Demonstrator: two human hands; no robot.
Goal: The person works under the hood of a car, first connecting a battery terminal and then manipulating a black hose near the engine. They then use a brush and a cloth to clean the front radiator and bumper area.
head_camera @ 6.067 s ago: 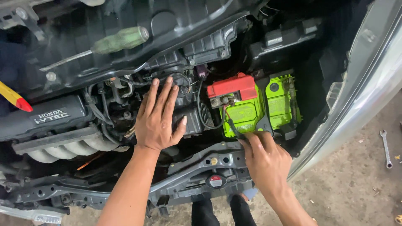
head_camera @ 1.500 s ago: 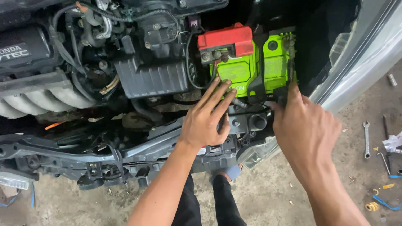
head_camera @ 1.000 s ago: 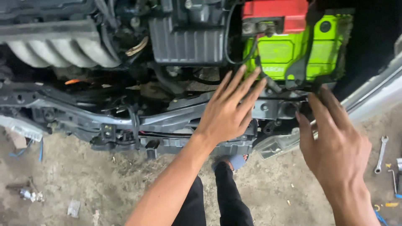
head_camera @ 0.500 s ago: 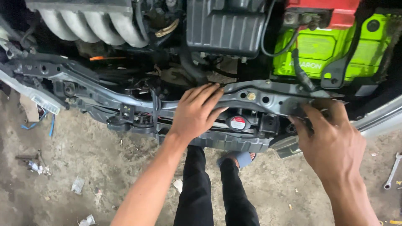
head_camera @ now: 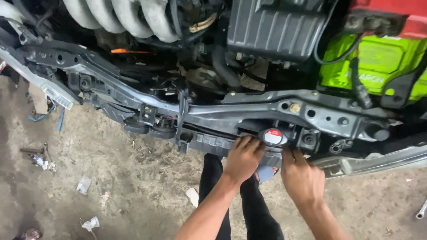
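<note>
I look down into an open car engine bay. My left hand (head_camera: pixel 242 159) reaches under the dark front crossmember (head_camera: pixel 231 113), fingers curled against its lower edge just left of a round cap with a red and white label (head_camera: pixel 272 136). My right hand (head_camera: pixel 301 177) sits just right of it, fingertips tucked up under the same edge below the cap. Neither hand shows a tool. A bright green battery (head_camera: pixel 378 71) with a red top cover (head_camera: pixel 391 18) stands at the upper right. My dark trouser legs (head_camera: pixel 240 195) show below.
A black ribbed air box (head_camera: pixel 275 26) and pale intake runners (head_camera: pixel 120 18) fill the top. A silver bumper edge (head_camera: pixel 382 161) runs at right. The dirt floor holds scraps of paper (head_camera: pixel 84 184) and a wrench (head_camera: pixel 421 210) at the far right.
My view has tilted down toward the floor. Both hands came off the top of the crossmember and moved down and together, under its front edge near the round cap.
</note>
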